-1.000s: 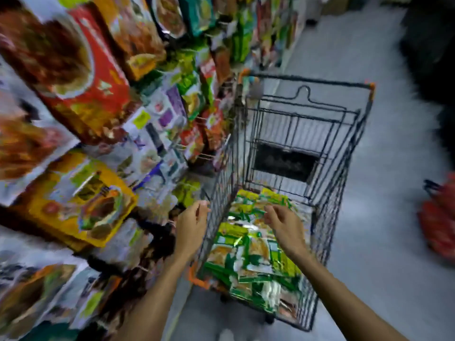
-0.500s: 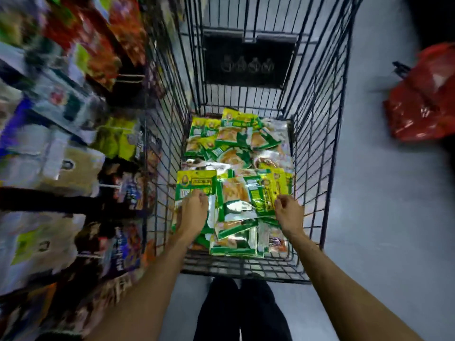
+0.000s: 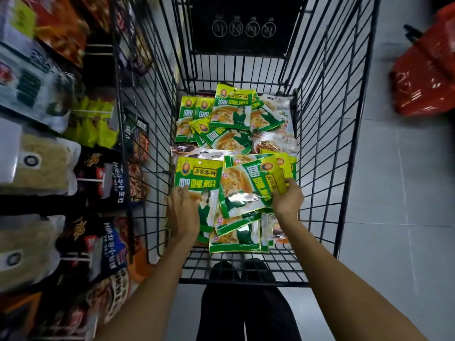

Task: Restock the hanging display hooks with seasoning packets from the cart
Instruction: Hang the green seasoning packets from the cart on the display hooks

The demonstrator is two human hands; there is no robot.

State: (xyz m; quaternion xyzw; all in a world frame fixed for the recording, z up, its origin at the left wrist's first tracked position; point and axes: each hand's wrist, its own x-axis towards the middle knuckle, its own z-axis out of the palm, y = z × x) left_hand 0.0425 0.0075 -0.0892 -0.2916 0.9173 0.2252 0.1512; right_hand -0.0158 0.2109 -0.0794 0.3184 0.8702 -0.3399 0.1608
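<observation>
Both my hands are down inside a black wire cart that holds several green and yellow seasoning packets. My left hand lies with its fingers over the lower part of the near-left packet. My right hand pinches the yellow top edge of a tilted packet lying on the near pile. The hanging display with bagged goods on hooks fills the left side.
A red plastic basket lies on the grey floor to the right of the cart. A black placard hangs on the cart's far wall. My dark trouser legs stand just behind the cart's near rim.
The view dropped from the display down into the cart. Both hands reached in; the right hand has moved up onto a tilted packet's top edge and the left has settled on the near-left packet.
</observation>
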